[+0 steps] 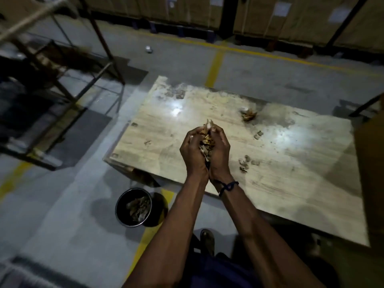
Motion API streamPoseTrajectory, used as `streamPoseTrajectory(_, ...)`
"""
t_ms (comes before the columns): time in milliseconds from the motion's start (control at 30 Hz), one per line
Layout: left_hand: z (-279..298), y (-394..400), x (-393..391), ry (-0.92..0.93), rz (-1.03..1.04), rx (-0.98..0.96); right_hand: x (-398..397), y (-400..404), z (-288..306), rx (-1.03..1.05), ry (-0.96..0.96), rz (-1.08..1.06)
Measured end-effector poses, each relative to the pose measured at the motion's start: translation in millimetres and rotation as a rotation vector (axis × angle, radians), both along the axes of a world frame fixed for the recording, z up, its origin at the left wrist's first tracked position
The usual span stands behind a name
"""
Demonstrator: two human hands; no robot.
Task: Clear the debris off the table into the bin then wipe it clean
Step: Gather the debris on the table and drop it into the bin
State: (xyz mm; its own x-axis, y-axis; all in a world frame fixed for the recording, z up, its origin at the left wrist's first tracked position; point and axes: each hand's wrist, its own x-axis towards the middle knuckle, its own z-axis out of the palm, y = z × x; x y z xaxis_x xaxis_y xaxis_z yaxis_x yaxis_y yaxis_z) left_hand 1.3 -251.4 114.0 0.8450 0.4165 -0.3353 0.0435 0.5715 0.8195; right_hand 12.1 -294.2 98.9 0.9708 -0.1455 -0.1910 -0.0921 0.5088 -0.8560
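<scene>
My left hand (192, 151) and my right hand (220, 150) are cupped together above the pale, stained table (280, 183), shut around a handful of dry, brownish debris (206, 142) that pokes out between them. A small pile of the same scraps (249, 114) lies further back on the table. A few crumpled bits (245, 163) lie just right of my hands. The round black bin (134, 206) stands on the floor by the table's near left corner, with scraps inside it.
A dark metal rack (62, 80) stands to the left. Stacked cardboard boxes (270, 15) line the back wall. A brown box (372, 173) rises at the table's right end. Yellow lines mark the grey floor. My foot (207, 240) shows below the table edge.
</scene>
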Motion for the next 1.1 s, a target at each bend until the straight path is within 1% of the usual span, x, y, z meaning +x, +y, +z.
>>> streamPoseTrajectory(100, 7, 33, -12, -0.011, 0.074, -0.11, -10, 33, 8, 0.104, 0.026, 0.088)
streamPoseTrajectory(200, 14, 72, -25, -0.016, 0.202, -0.111, -18, 76, 14, 0.157, 0.023, 0.185)
streamPoseTrajectory(267, 13, 106, -31, -0.023, 0.278, -0.085, -24, 111, 13, 0.126, 0.025, 0.251)
streamPoseTrajectory(400, 2, 182, -49, 0.016, 0.38, -0.06, -40, 185, 8, -0.087, -0.015, 0.355)
streamPoseTrajectory(567, -30, 279, -79, 0.07, 0.504, -0.11, -66, 285, -20, -0.123, 0.081, 0.481)
streamPoseTrajectory(700, -77, 340, -104, 0.146, 0.556, -0.147, -90, 349, -65, -0.129, 0.189, 0.54)
streamPoseTrajectory(867, -167, 380, -128, 0.334, 0.613, -0.208, -112, 388, -152, -0.205, 0.372, 0.561)
streamPoseTrajectory(967, -235, 386, -134, 0.447, 0.652, -0.322, -120, 392, -217, -0.222, 0.515, 0.574)
streamPoseTrajectory(1033, -283, 386, -135, 0.499, 0.665, -0.389, -120, 392, -264, -0.229, 0.568, 0.603)
streamPoseTrajectory(1100, -339, 386, -134, 0.557, 0.692, -0.419, -118, 392, -318, -0.277, 0.616, 0.615)
